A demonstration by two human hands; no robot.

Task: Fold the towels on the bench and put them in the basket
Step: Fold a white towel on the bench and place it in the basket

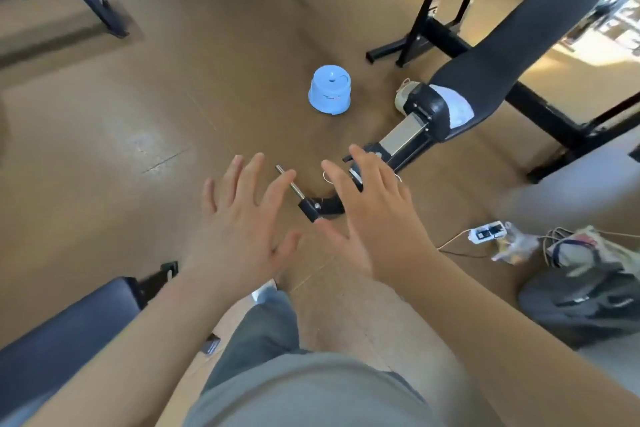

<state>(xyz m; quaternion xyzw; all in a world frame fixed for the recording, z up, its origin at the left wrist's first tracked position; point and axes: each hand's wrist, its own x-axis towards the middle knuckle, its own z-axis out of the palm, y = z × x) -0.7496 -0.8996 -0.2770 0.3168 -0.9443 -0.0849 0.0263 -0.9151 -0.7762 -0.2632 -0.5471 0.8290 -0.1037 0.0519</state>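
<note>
A pale towel (457, 107) is seen draped over the near end of the black bench (512, 45), well ahead of the hands; the blue basket (330, 90) sits on the floor beside it (apparently upside down). The cloth is judged soft and light — best pinched at two corners. Both the left hand (242, 218) and right hand (374, 215) are held out empty, palms down, fingers spread wide.

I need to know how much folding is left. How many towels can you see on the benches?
1. A single white towel lies on the near end of the black bench at right, beside the blue basket on the floor. More may be out of view.
</note>
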